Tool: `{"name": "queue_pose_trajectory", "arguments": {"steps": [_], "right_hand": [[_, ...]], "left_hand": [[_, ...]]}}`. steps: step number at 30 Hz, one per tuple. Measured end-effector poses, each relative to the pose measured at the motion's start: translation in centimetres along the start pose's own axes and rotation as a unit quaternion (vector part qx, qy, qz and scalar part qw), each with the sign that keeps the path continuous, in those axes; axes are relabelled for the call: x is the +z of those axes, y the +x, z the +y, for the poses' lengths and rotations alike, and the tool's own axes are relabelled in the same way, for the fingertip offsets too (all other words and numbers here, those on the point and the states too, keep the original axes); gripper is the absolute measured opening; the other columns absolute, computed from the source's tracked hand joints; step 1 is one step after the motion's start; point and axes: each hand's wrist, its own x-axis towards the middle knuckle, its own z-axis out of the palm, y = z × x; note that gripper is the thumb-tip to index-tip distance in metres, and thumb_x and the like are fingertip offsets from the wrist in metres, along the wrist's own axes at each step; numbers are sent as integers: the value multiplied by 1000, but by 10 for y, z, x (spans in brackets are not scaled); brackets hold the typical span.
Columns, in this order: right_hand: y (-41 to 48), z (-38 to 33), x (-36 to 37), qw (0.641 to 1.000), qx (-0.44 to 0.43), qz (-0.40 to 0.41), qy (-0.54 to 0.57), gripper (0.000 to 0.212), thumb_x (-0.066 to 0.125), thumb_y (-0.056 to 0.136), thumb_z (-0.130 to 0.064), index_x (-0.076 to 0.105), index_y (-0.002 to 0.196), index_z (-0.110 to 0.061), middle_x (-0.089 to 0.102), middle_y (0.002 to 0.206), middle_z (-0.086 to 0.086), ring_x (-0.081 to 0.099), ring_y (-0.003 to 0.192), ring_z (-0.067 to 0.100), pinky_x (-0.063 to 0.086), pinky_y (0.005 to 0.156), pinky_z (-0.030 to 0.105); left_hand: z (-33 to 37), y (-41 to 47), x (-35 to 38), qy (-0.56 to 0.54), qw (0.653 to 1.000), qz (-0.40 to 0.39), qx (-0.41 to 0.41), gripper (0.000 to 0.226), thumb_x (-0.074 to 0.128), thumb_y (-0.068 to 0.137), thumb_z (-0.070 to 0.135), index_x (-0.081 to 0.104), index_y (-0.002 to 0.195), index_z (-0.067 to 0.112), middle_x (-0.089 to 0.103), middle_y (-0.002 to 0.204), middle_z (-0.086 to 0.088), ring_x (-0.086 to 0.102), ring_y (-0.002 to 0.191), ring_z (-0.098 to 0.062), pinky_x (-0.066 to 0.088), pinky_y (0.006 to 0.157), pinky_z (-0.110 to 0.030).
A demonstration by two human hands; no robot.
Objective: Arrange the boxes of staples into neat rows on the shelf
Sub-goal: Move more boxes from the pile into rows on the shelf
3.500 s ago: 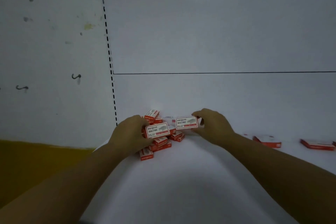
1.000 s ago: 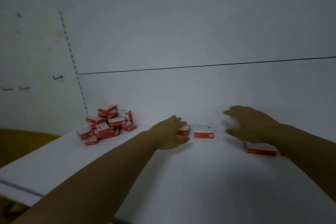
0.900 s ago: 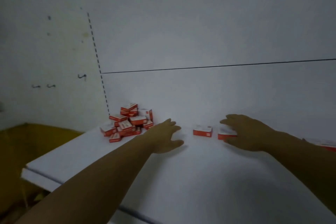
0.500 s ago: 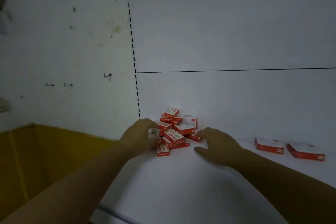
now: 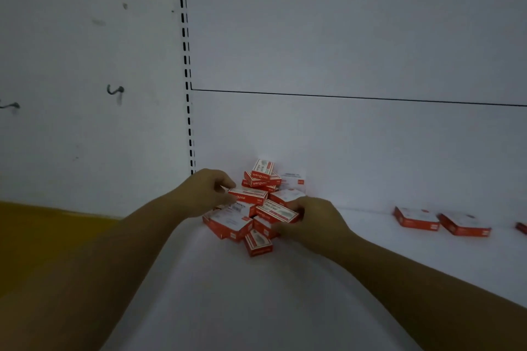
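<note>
**Two hands dig into the pile of staple boxes**

Closest to me, two bare arms reach out over the white shelf [image 5: 256, 308]. One small box [image 5: 258, 242] sits alone at the front edge of the pile [image 5: 251, 208], which lies by the left end of the shelf, up against the back wall.

The left hand [image 5: 204, 192] has its grip closed on a red box [image 5: 248, 195] near the top, fingers pinching its end. The right hand [image 5: 310, 221] is curled around another box [image 5: 276, 214] on the right side of the pile, and its grip looks closed on it too.

These boxes look small, stiff and light, though staples inside may make them heavier than they seem. I think the best place to hold one is by its two long sides. Pulling from the middle could make the pile slide.

Farther right, two boxes [image 5: 442, 222] lie flat, side by side, near the back wall. Most are not in rows yet.
</note>
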Motion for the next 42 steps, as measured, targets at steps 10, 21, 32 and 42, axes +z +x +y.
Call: {"name": "queue_pose_trajectory", "arguments": {"steps": [10, 21, 32, 42], "right_hand": [[-20, 18, -41, 987, -74, 105, -99, 45, 75, 70, -41, 65, 109, -22, 67, 104, -2, 57, 81, 9, 44, 68, 20], [-70, 84, -150, 956, -155, 173, -177, 48, 74, 75, -29, 59, 119, -17, 63, 116, -3, 60, 90, 12, 41, 76, 15], [-177, 239, -304, 946, -140, 209, -203, 47, 74, 74, -31, 59, 118, -19, 61, 117, -5, 60, 89, 12, 40, 72, 18], [-238, 372, -379, 981, 45, 140, -127, 50, 76, 73, -31, 59, 118, -19, 59, 112, 0, 53, 85, 9, 41, 76, 21]], "left_hand": [[16, -17, -4, 46, 997, 40, 44, 39, 78, 70, 24, 60, 105, 24, 62, 99, 4, 57, 85, -9, 45, 67, -16], [129, -37, 51, 112, 957, 185, 193, 45, 77, 71, 23, 60, 112, 18, 50, 91, 9, 49, 83, -10, 37, 65, -18], [323, -43, 213, 65, 959, 165, 223, 44, 77, 71, 23, 60, 111, 18, 56, 97, 4, 52, 91, -12, 45, 75, -24], [425, -34, 334, -10, 991, 13, 134, 44, 71, 78, 30, 57, 118, 23, 56, 110, 5, 50, 97, -7, 38, 79, -18]]}}
